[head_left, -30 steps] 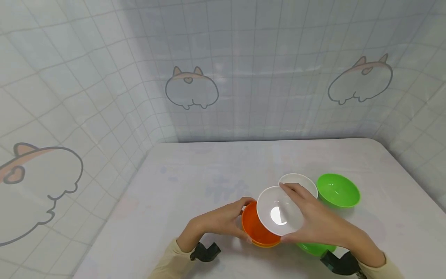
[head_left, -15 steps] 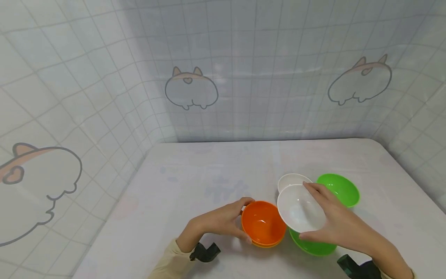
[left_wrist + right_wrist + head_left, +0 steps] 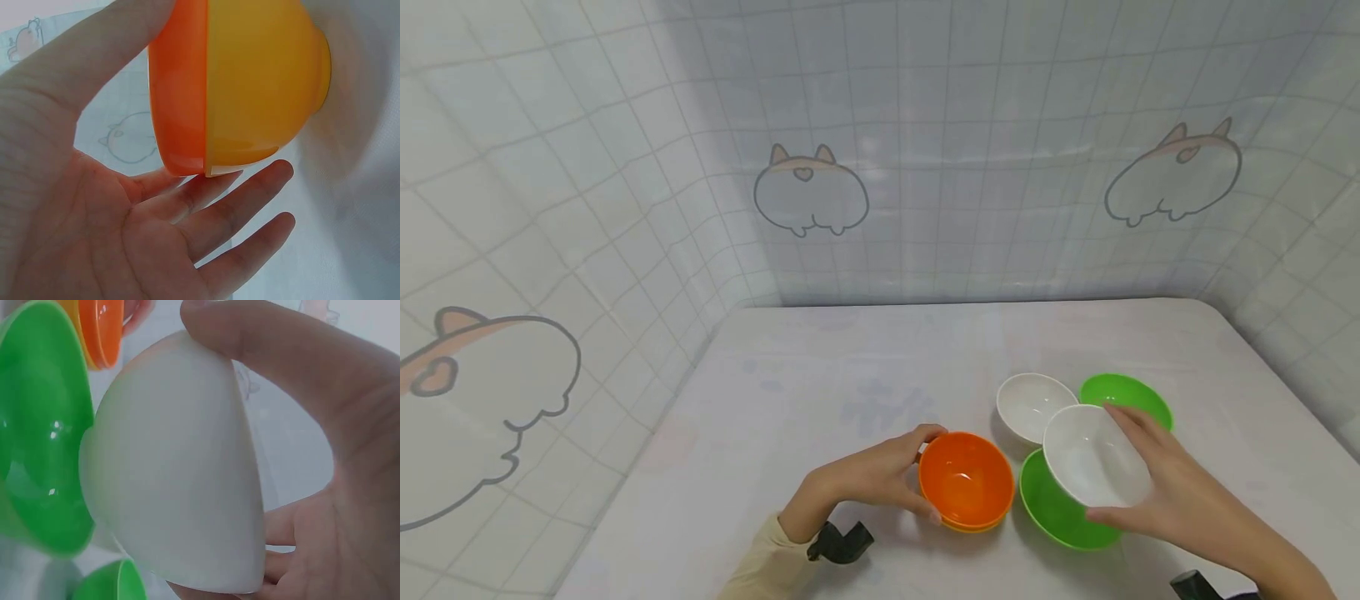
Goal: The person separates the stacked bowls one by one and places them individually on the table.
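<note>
My left hand (image 3: 883,472) holds an orange bowl (image 3: 967,477) by its side, thumb in front and fingers behind. That bowl sits nested in a yellow bowl (image 3: 262,81), whose foot stands close to the table. With thumb and fingers at opposite sides of its rim, my right hand (image 3: 1172,487) grips a white bowl (image 3: 1093,454). The white bowl hangs over the right part of a green bowl (image 3: 1056,508), partly hiding it. In the right wrist view, the white bowl (image 3: 178,469) appears side on, its foot beside the green bowl (image 3: 44,431).
Behind these stand a second white bowl (image 3: 1030,404) and a second green bowl (image 3: 1123,393), partly covered by my right hand and the held bowl. A pale patterned cloth covers the table (image 3: 820,358). Grid-printed curtains (image 3: 955,167) close off the back and sides.
My right hand has carried the white bowl rightward, from above the orange bowl to above the near green bowl. The orange bowl is now fully uncovered. My left hand has stayed in place.
</note>
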Available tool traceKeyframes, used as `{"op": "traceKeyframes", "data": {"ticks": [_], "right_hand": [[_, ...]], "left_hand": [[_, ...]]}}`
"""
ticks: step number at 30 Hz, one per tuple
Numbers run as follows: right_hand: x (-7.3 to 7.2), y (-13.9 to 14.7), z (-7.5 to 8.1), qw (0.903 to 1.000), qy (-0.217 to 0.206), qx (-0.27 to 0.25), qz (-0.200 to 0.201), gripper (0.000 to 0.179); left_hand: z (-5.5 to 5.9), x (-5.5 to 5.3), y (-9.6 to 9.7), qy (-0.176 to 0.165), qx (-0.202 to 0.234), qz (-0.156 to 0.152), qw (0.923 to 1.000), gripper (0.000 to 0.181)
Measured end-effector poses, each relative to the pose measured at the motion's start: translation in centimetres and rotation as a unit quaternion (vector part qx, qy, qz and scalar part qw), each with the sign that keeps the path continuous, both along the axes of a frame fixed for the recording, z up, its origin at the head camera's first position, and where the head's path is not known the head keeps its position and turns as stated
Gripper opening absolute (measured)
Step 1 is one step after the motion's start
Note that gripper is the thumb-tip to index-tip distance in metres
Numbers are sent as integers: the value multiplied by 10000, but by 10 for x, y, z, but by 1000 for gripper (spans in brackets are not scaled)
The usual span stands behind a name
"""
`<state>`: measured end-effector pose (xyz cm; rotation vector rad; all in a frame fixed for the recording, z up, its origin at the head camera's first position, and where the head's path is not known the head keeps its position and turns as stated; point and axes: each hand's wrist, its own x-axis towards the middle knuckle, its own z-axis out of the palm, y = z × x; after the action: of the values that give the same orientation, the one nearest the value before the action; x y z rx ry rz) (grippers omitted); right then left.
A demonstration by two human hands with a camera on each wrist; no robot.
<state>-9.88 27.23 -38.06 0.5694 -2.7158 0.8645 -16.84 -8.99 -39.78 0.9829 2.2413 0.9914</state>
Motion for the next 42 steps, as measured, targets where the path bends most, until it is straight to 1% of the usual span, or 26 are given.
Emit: {"op": "traceKeyframes", "data": {"ticks": [6,12,15,21,27,32,36,42], "right_hand": [[6,18,-9,9996,-105,-63,-242,116],[10,35,-18,9991,77,-61,-411,118],[12,41,-21,9987,64,-81,-494,117],[13,51,-27,9980,45,-109,-615,121],[14,60,-39,9975,8,-173,-683,124],[14,66,-49,9973,67,-197,-706,124],[15,70,-55,9969,-30,-201,-758,123],[16,74,-63,9957,32,-221,-899,121]], "left_hand": [[-1,0,1,-52,-31,63,10000,90],[-2,-1,2,32,16,-1,10000,89],[-2,-1,2,56,31,-8,10000,88],[-3,-2,3,20,-3,51,10000,89],[-3,-2,5,-8,-30,73,10000,90],[-3,-3,6,6,-46,92,9999,90],[-4,-4,6,39,-40,89,9999,90],[-5,-5,6,16,1,82,10000,89]]}}
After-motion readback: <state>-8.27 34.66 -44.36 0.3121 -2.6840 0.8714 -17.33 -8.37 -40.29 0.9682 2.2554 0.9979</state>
